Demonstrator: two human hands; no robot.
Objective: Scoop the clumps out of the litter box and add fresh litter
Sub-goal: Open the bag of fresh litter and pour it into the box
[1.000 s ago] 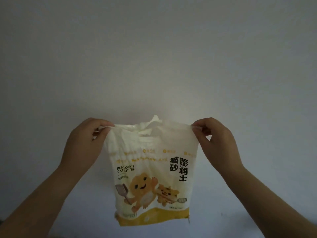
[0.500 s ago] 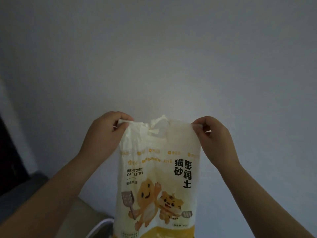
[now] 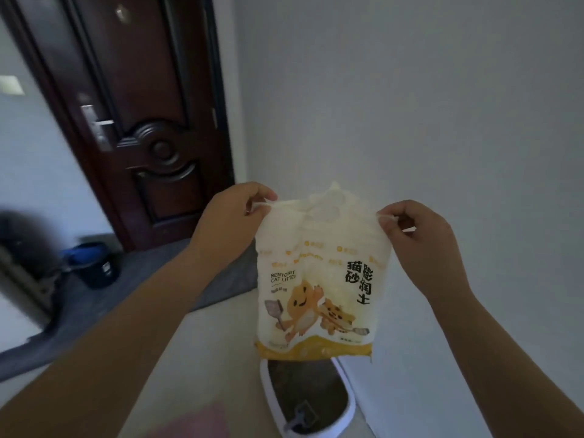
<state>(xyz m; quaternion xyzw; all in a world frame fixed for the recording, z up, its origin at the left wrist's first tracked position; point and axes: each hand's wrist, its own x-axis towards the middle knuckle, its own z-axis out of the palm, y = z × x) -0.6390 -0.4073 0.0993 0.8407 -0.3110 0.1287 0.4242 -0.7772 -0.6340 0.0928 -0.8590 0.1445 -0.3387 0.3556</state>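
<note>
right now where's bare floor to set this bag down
Bare beige floor lies between the grey mat, the pink mat and the litter box. Crowded: the box by the wall, under the litter bag, holds a scoop.

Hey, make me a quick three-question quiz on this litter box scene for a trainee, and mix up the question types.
1. True or false: the scoop lies inside the litter box.
2. The left hand and right hand hold the litter bag by: A its top corners; B its bottom edge; C its middle.
3. Fill in: in the head view, the litter box shows just below the bottom edge of the ___.
Key: 1 true; 2 A; 3 litter bag.
</note>
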